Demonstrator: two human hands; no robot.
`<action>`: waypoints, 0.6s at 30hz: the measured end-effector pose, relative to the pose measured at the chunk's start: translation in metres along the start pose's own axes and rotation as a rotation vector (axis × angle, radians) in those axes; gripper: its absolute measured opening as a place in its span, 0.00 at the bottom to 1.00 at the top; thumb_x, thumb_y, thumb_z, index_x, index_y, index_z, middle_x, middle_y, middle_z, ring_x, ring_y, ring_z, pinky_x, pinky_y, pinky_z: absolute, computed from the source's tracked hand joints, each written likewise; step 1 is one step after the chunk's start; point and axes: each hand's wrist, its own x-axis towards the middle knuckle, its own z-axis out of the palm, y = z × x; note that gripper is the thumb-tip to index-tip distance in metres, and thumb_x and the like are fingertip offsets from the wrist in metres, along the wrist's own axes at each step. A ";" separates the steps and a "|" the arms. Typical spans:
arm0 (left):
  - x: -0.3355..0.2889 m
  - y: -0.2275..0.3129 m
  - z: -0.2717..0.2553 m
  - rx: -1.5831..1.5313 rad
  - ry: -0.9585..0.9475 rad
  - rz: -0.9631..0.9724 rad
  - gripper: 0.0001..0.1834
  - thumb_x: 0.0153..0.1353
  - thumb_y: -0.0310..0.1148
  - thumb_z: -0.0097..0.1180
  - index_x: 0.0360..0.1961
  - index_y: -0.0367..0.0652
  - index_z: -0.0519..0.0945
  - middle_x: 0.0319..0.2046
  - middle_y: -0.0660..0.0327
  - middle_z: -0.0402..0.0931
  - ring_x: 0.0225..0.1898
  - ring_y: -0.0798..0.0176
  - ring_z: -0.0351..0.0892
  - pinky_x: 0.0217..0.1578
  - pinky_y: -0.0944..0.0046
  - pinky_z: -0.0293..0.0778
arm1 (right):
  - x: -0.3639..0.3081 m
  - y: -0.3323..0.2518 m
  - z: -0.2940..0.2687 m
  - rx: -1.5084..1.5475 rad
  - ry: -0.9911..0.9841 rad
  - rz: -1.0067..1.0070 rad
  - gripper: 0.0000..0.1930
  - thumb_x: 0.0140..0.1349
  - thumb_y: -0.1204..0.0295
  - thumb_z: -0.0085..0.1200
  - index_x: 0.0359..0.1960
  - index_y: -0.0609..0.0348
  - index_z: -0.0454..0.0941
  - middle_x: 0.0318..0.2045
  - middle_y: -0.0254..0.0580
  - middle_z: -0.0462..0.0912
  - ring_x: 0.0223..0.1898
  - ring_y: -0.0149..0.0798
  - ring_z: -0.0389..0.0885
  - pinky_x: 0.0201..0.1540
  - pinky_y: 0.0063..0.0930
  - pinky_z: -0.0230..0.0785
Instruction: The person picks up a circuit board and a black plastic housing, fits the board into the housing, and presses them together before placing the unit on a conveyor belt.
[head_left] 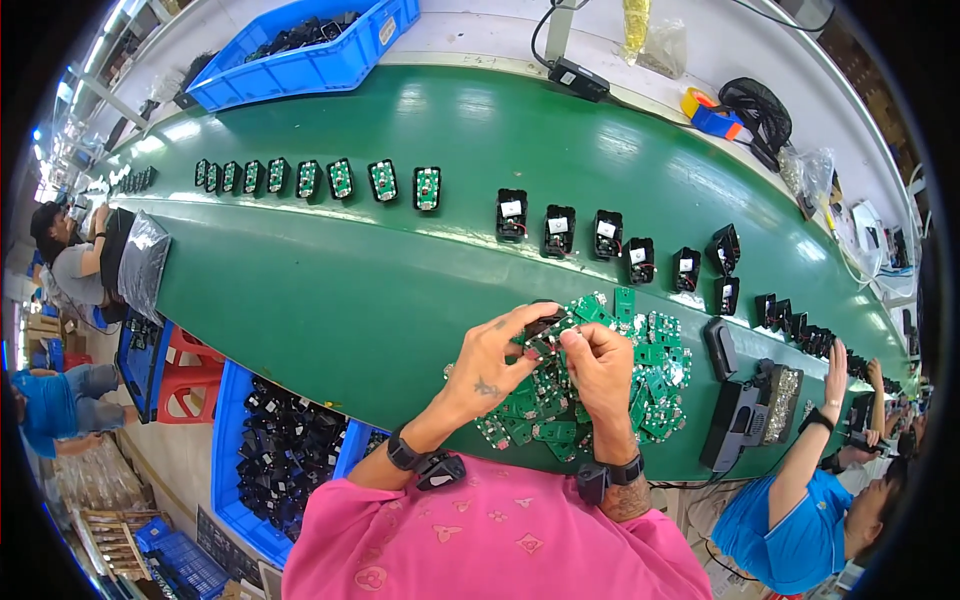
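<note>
Above a heap of loose green circuit boards [655, 375], both my hands meet over the green table. My left hand [485, 365] is closed round a small black plastic housing [545, 312], its dark top edge showing over the fingers. Thumb and forefinger of my right hand [605, 372] pinch a green circuit board [562, 328] at the housing's near side. My fingers cover much of both parts, so how far the board sits inside cannot be made out. Beyond my hands stand black housings [558, 232] with white squares and red wires inside.
Farther left runs a row of housings with green boards [383, 181]. A blue crate [300, 75] stands at the back left; another blue bin [228, 450] of black parts is beside me. Black devices [733, 425] lie right of the heap. A co-worker [800, 500] sits at the right.
</note>
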 end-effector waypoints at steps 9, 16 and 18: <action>0.001 0.000 0.012 0.153 0.053 0.073 0.31 0.51 0.13 0.55 0.59 0.43 0.78 0.51 0.53 0.81 0.45 0.62 0.84 0.38 0.67 0.83 | 0.009 -0.019 -0.014 -0.300 -0.154 -0.115 0.20 0.68 0.68 0.58 0.17 0.62 0.73 0.13 0.26 0.72 0.16 0.19 0.65 0.17 0.20 0.54; 0.005 -0.006 0.015 0.296 0.258 0.264 0.29 0.55 0.12 0.50 0.59 0.43 0.77 0.50 0.45 0.80 0.49 0.41 0.82 0.48 0.56 0.78 | -0.005 -0.017 -0.003 -0.282 -0.206 -0.077 0.14 0.66 0.69 0.59 0.25 0.67 0.78 0.15 0.32 0.70 0.20 0.22 0.63 0.20 0.26 0.55; 0.006 -0.003 0.017 0.268 0.250 0.214 0.29 0.55 0.13 0.50 0.59 0.42 0.77 0.50 0.46 0.81 0.48 0.46 0.84 0.47 0.57 0.78 | -0.005 -0.015 -0.004 -0.332 -0.162 -0.112 0.17 0.67 0.70 0.57 0.21 0.66 0.75 0.14 0.31 0.71 0.18 0.23 0.64 0.20 0.25 0.56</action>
